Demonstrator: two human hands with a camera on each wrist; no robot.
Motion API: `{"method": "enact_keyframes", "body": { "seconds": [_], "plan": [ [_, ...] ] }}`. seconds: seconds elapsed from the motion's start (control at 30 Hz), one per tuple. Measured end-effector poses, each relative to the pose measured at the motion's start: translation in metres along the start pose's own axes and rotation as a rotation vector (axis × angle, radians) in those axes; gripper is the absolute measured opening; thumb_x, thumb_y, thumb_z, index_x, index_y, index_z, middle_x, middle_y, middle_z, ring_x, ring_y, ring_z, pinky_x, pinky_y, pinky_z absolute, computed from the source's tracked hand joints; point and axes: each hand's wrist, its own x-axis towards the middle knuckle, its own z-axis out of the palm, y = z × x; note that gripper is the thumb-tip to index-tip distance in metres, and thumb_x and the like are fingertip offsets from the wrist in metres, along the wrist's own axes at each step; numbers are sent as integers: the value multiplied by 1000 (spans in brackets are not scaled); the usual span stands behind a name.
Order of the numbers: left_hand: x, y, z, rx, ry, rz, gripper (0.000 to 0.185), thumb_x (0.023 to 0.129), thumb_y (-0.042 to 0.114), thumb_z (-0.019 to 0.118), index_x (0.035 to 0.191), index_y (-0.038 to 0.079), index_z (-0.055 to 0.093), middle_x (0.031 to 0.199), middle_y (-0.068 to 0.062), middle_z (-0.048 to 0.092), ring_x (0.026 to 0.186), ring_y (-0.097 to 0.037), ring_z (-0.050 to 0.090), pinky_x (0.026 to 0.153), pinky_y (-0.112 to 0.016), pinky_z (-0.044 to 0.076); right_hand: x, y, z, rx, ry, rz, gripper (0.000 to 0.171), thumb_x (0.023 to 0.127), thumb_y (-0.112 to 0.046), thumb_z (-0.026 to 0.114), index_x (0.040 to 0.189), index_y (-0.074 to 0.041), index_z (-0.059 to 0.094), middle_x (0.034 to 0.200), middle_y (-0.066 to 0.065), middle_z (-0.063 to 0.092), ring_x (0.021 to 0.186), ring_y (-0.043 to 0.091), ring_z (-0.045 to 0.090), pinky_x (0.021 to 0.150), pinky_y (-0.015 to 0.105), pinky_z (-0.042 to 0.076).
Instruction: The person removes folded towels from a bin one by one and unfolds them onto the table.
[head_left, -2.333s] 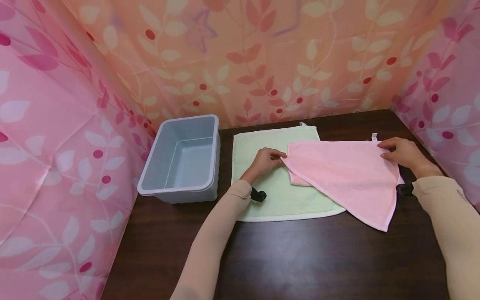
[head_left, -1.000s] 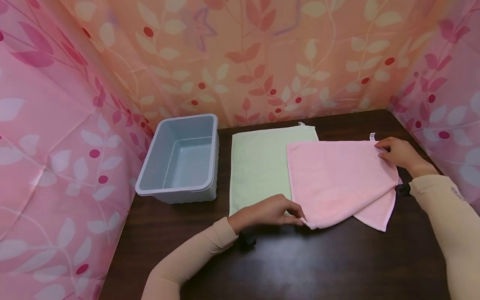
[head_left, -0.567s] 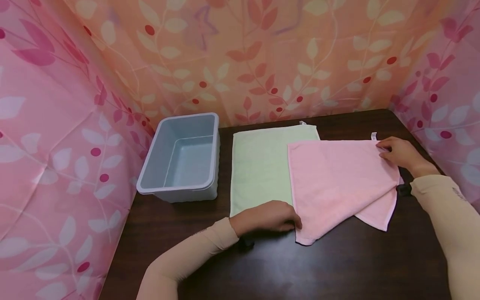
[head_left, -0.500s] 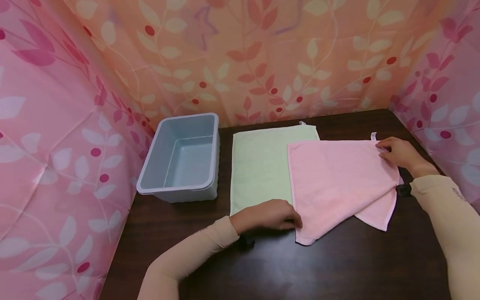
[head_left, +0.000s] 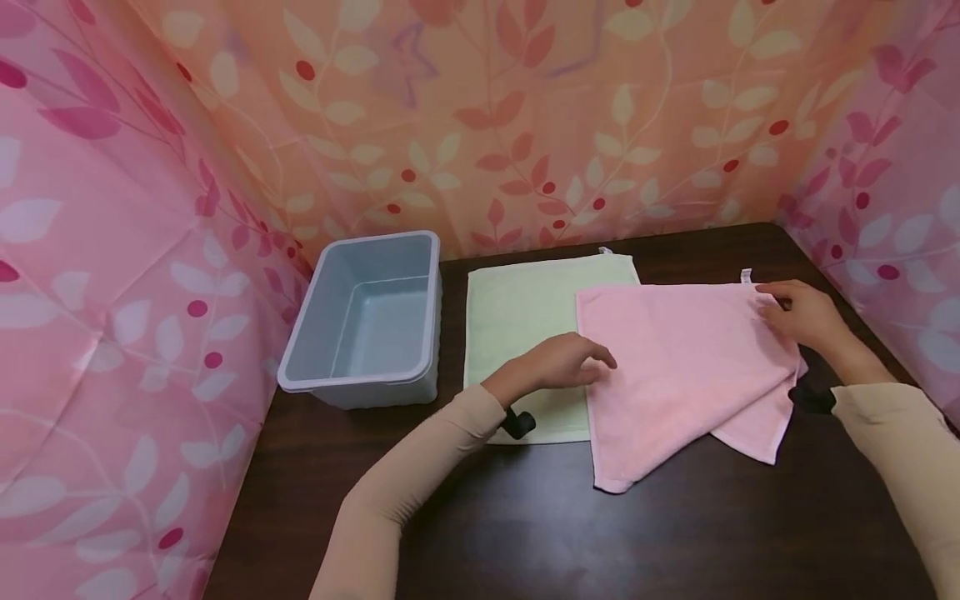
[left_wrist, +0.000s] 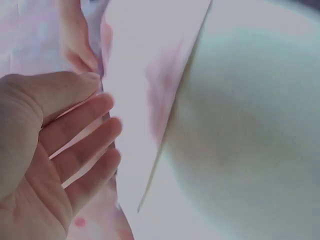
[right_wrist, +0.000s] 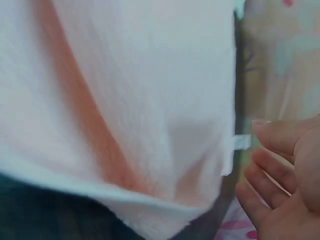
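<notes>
A pink towel [head_left: 675, 350] lies on the dark table, its left part over a pale green towel [head_left: 525, 308]. Toward the front its lower edge slants, and a corner of the layer beneath shows at the lower right. My left hand [head_left: 558, 360] hovers over the pink towel's left edge; the left wrist view shows its fingers parted and holding nothing. By the upper right corner, near a small white tag [right_wrist: 242, 142], is my right hand [head_left: 810, 317]. Its fingers are loosely bent and apart from the cloth in the right wrist view.
A grey plastic bin [head_left: 360, 385] stands at the left, with nothing inside. Floral curtains [head_left: 510, 125] close off the back and both sides. The dark table [head_left: 600, 542] extends in front of the towels.
My left hand pulled the pink towel's folded corner toward the front, let go, and moved up and away. The right hand has released the upper right corner.
</notes>
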Motion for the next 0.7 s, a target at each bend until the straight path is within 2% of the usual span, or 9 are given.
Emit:
{"method": "enact_keyframes", "body": {
  "seconds": [0.03,0.1,0.17,0.23,0.27,0.33,0.4,0.53,0.7],
  "plan": [
    [5,-4,-1,-2,21,-24,31,98,20,60,129,18,66,130,5,68,120,-12,62,104,-24,48,-6,-4,-2,4,18,0,41,93,-14,62,126,10,59,125,40,52,109,56,52,93,62,45],
    [15,-12,-3,-1,58,-65,35,98,22,62,133,17,63,133,3,66,122,-14,61,106,-27,47,-19,-13,-7,21,36,18,42,93,-19,66,126,6,61,123,37,56,100,49,58,84,37,54],
    [23,-19,-4,2,83,-97,42,97,24,64,137,16,59,137,1,63,123,-16,60,108,-30,47,-34,-23,-12,52,54,32,42,92,-24,69,124,2,65,121,33,61,91,25,66,72,15,49],
    [31,-27,-3,18,100,-124,49,96,29,66,142,15,54,140,0,61,124,-15,59,110,-30,45,-51,-32,-16,87,61,58,43,92,-31,70,123,-3,67,113,8,73,85,-1,61,63,3,38],
    [34,-31,-2,33,103,-134,53,95,31,66,144,15,52,143,0,59,128,-15,57,112,-30,43,-59,-36,-17,111,57,74,43,91,-33,71,123,-5,68,107,-6,74,81,-10,55,62,3,40],
    [40,-38,1,61,103,-155,62,94,35,68,148,14,46,150,-1,52,137,-15,50,117,-29,37,-75,-43,-20,157,26,108,46,91,-39,70,124,-7,68,96,-31,66,76,-23,46,62,8,45],
    [45,-44,4,84,96,-177,71,93,39,68,152,13,40,157,-2,43,146,-16,39,122,-29,30,-89,-48,-21,178,-12,152,49,91,-44,69,126,-10,68,89,-46,50,78,-22,47,62,12,48],
    [50,-54,11,126,58,-219,83,92,46,68,156,10,30,165,-3,29,154,-18,24,126,-29,20,-115,-53,-15,216,-60,177,47,91,-42,70,123,-9,69,89,-43,54,79,-17,52,64,11,49],
    [50,-60,14,130,38,-242,88,91,51,66,157,9,26,166,-3,25,155,-17,20,126,-29,20,-141,-55,2,296,-138,110,37,89,-27,75,117,-4,71,91,-29,69,80,-11,63,68,8,51]
  ]
}}
